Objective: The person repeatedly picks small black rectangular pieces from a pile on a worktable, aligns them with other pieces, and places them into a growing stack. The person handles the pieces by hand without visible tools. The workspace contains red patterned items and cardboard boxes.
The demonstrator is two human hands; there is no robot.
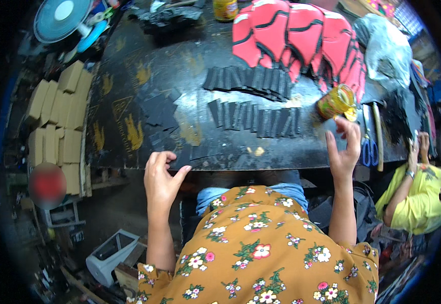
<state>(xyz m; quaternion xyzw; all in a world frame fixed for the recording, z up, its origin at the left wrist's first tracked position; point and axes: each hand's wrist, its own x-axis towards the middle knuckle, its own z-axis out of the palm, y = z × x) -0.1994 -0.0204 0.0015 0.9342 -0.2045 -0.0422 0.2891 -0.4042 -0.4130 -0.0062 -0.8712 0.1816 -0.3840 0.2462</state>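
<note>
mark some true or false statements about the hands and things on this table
1. The left hand is at a dark flat piece by the near edge of the table. True.
2. The right hand has the scissors in its grip. False: it is open with nothing visible in it, and the scissors lie to its right.
3. The narrow black strips lie in two rows. True.
4. The blue fan is at the lower right of the picture. False: it is at the upper left.
5. The red padded pieces lie beyond the strips, toward the far right. True.
</note>
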